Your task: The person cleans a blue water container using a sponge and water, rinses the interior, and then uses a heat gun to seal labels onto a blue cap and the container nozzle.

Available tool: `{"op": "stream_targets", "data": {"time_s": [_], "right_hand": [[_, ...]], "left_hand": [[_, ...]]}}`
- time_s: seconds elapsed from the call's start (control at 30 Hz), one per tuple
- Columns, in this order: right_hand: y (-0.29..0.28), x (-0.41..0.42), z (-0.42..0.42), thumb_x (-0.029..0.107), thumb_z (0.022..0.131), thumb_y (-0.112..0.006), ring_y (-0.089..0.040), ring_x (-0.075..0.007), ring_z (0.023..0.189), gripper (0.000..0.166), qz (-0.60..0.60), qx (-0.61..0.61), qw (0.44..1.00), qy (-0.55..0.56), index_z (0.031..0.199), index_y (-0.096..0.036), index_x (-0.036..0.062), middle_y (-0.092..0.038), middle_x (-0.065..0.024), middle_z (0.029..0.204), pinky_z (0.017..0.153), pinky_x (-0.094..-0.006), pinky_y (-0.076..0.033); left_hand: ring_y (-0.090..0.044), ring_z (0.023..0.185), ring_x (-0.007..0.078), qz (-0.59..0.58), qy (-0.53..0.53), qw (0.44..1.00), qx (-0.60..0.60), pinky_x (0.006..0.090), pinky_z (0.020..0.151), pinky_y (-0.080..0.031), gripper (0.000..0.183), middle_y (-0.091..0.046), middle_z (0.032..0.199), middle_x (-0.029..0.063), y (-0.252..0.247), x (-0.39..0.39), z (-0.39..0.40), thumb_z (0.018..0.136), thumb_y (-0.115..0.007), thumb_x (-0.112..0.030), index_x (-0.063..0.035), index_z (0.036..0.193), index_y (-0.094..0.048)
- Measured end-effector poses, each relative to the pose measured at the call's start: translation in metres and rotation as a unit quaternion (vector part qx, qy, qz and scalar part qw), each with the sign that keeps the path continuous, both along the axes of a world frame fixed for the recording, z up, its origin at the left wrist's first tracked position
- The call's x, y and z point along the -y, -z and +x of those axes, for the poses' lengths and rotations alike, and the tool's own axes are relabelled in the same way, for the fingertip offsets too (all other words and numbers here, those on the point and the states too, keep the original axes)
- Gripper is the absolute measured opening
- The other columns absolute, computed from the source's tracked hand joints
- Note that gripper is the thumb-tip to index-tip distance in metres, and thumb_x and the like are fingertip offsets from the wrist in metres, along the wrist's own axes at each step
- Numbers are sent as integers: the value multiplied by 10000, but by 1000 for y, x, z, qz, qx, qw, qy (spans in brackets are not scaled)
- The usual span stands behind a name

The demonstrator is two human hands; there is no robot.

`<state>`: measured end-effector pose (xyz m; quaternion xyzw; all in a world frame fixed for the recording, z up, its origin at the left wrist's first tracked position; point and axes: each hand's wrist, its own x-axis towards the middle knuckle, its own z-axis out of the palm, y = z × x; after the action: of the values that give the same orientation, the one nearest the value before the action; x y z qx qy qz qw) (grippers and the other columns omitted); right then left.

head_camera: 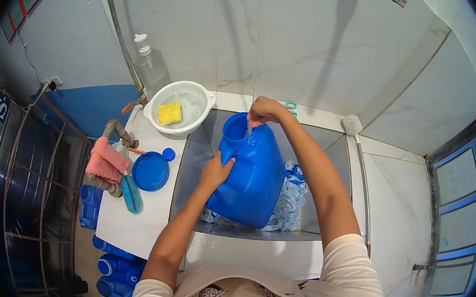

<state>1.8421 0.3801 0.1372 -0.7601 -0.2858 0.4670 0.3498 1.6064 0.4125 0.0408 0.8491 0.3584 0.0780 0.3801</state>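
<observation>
My left hand [217, 170] grips the handle of a large blue plastic water jug [256, 180], which is tilted in a grey sink [336, 158]. At the jug's wide open mouth, my right hand [266, 110] has its fingers bent down against the rim. A thin stream of water [256, 56] falls from above to these fingers. Something pinkish shows at the fingertips; whether it is a small cloth or just fingers is unclear. Under the jug lies a heap of clear and blue plastic pieces [291, 201], partly hidden.
Left of the sink are a white basin [197, 121] with a yellow sponge [169, 112], a pump bottle [153, 69], a blue lid [150, 171], a blue scrubber [131, 194] and a pink towel [108, 159] over a pipe. A long-handled brush [352, 126] lies to the right.
</observation>
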Motion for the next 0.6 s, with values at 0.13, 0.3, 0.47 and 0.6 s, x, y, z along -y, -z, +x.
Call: {"op": "stream_targets", "data": {"time_s": [0.13,0.3,0.47,0.6], "right_hand": [[-4,0,-3,-23,802,-507,-649,-245,703,120,11,-73,997,4,814,-603,-93,-629,-168,789,676,-321,-570],[-23,-11,-15,-52,798,-469,-651,-273,663,134,74,-128,987,63,807,-595,-96,-615,-183,743,635,-331,-571],[-17,3,-10,63,797,-503,-645,-220,665,173,118,29,992,46,830,-606,-72,-628,-144,732,612,-315,-542],[16,45,-8,138,740,-589,-607,-302,849,411,42,366,910,-191,1110,-551,-36,-631,-166,922,779,-380,-479]], "left_hand": [[-591,872,436,24,137,990,35,482,763,-463,537,-613,930,275,-1,-29,21,827,-566,-443,19,1096,-517],[-584,852,400,262,237,930,105,466,731,-463,491,-605,923,238,10,-40,66,856,-524,-455,-18,1078,-540],[-584,823,393,300,242,906,175,477,707,-463,469,-599,891,240,-2,-22,83,871,-485,-463,-5,966,-523],[-600,754,419,158,236,959,12,507,670,-466,499,-617,812,233,-13,-11,59,919,-388,-463,23,925,-502]]}}
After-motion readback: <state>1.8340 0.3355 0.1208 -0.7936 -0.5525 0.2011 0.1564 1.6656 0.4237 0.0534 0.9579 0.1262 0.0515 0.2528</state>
